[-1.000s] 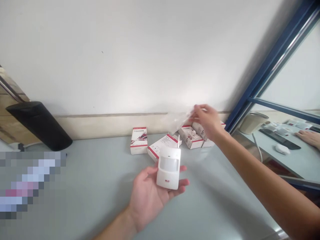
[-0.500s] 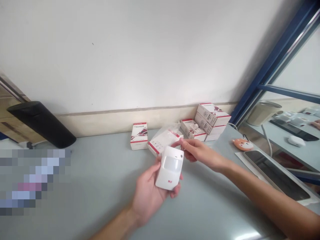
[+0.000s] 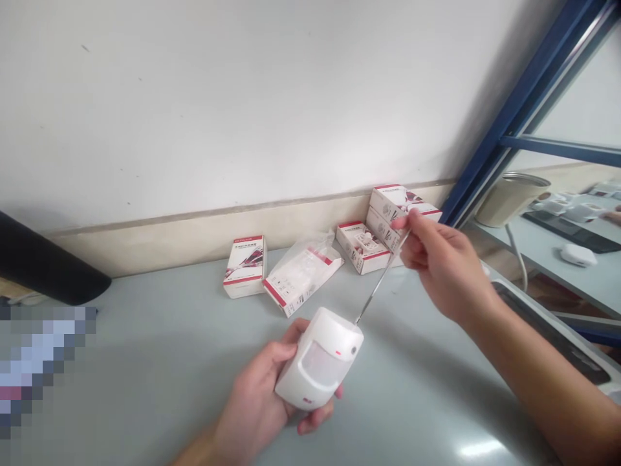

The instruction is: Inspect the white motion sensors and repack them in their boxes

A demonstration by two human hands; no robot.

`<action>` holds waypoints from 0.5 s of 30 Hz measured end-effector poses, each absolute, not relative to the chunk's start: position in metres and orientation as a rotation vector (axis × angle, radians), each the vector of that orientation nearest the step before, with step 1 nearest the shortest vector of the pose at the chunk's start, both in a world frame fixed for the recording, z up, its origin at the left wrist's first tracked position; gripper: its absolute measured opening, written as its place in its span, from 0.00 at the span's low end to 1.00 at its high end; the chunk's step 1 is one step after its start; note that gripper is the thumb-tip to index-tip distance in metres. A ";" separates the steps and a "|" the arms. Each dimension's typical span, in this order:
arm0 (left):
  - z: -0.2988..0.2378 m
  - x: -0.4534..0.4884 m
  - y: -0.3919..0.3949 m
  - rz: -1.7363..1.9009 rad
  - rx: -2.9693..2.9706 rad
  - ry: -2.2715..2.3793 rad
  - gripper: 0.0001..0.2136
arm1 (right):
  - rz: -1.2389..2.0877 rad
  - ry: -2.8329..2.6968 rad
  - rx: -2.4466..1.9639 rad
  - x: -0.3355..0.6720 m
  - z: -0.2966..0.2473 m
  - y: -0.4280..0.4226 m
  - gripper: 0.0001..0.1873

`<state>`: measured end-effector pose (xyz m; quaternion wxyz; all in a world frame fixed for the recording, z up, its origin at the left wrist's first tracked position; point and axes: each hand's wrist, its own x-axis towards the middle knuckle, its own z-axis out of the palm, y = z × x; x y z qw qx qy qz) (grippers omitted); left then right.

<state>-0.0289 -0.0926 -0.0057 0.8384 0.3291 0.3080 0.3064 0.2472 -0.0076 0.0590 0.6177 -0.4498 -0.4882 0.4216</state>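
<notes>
A white motion detector [image 3: 317, 362] with a curved lens window rests in my left hand [image 3: 266, 382], the fingers wrapped round its sides and back. A small red light glows above the window. From the detector's top edge a thin metal telescopic antenna [image 3: 376, 289] slants up to the right, extended. My right hand [image 3: 436, 262] pinches the antenna's far end between thumb and fingers, in front of the stacked boxes.
Behind my hands lie a white-and-red box [image 3: 245, 265], another box under a clear plastic bag [image 3: 301, 275], and more boxes [image 3: 363, 249] stacked by the wall [image 3: 242, 103]. A phone in a tray [image 3: 572, 356] lies right, below a blue-framed window [image 3: 514, 116]. A black padded object [image 3: 48, 265] is at left.
My right hand has moved up and right, drawing the antenna out long. My left hand with the detector has shifted down and left, and the detector has tilted. Its red light now shows.
</notes>
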 end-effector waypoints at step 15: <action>0.011 -0.054 -0.070 0.399 0.827 0.617 0.24 | 0.703 -0.997 -0.905 0.296 0.077 0.008 0.22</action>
